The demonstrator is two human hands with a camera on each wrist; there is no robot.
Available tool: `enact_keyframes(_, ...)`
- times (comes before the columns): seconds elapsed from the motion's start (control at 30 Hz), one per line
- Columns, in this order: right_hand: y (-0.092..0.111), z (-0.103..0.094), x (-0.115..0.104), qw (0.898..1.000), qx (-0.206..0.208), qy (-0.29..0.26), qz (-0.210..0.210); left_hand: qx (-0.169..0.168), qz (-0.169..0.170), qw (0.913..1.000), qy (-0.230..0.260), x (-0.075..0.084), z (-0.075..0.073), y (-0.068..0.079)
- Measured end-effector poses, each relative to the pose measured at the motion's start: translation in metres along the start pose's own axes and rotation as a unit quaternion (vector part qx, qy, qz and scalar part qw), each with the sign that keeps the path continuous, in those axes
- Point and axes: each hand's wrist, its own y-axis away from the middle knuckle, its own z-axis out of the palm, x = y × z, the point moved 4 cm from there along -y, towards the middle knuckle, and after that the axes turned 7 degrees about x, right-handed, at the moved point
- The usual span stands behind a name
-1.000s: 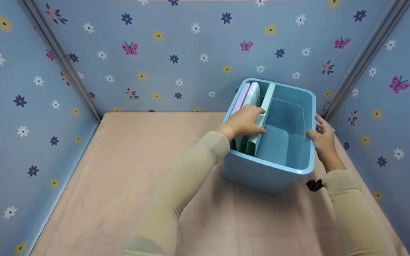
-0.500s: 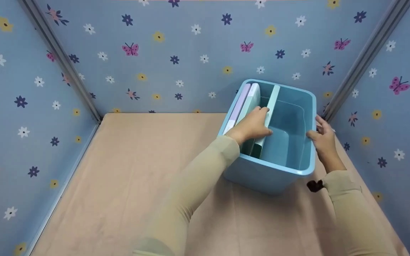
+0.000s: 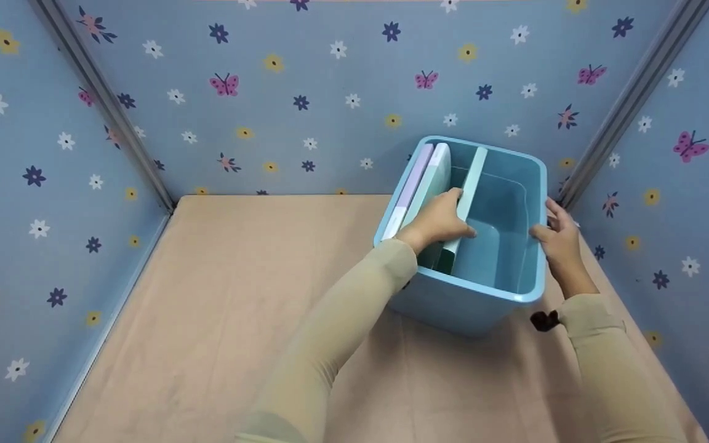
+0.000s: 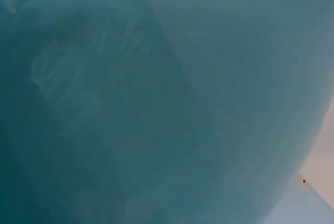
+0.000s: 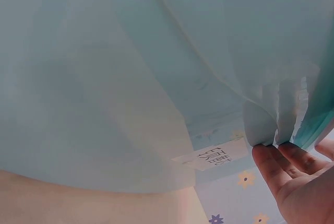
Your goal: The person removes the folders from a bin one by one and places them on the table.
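Note:
A blue plastic bin (image 3: 453, 311) stands at the right of the table. My left hand (image 3: 437, 220) reaches inside, gripping a slim, book-shaped mint-green item (image 3: 472, 178) upright between thumb and fingers. Left of it, a second mint-green slim item (image 3: 431, 181) and a lilac-and-white one (image 3: 415, 175) stand on edge along the bin's left wall. My right hand (image 3: 559, 246) holds the bin's right rim, thumb over the edge and fingers outside. In the right wrist view, fingertips (image 5: 266, 153) touch the bluish bin. A blue-teal surface (image 4: 156, 104) fills most of the left wrist view.
A peach cloth (image 3: 256, 277) covers the table. Blue flower-printed panels (image 3: 330, 80) enclose the back and both sides, joined by grey corner posts (image 3: 631, 92). The bin stands near the back panel, its right half showing bare floor (image 3: 479, 246).
My left hand has moved right inside the bin, shifting the gripped mint-green item away from the other two. My right hand stays on the rim.

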Motion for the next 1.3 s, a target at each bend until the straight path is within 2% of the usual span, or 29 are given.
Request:
enact_keyframes(0.2,-0.001,0.0,0.0,1.0,0.0,-0.005,0.007,-0.011,0.004,0.9999,-0.002,-0.001,-0.001,0.0)
enact_keyframes(0.7,0.001,0.003,-0.004,1.0,0.002,0.001,0.011,0.007,0.029,0.9995,0.015,0.0,-0.002,0.004)
enact_keyframes(1.0,0.0,0.002,0.0,1.0,0.003,-0.001,0.025,0.007,0.015,0.9991,0.039,0.004,0.002,0.012)
enact_keyframes(1.3,-0.002,0.002,-0.001,1.0,0.011,0.007,0.015,0.018,0.048,0.997,0.057,0.004,-0.006,0.015)
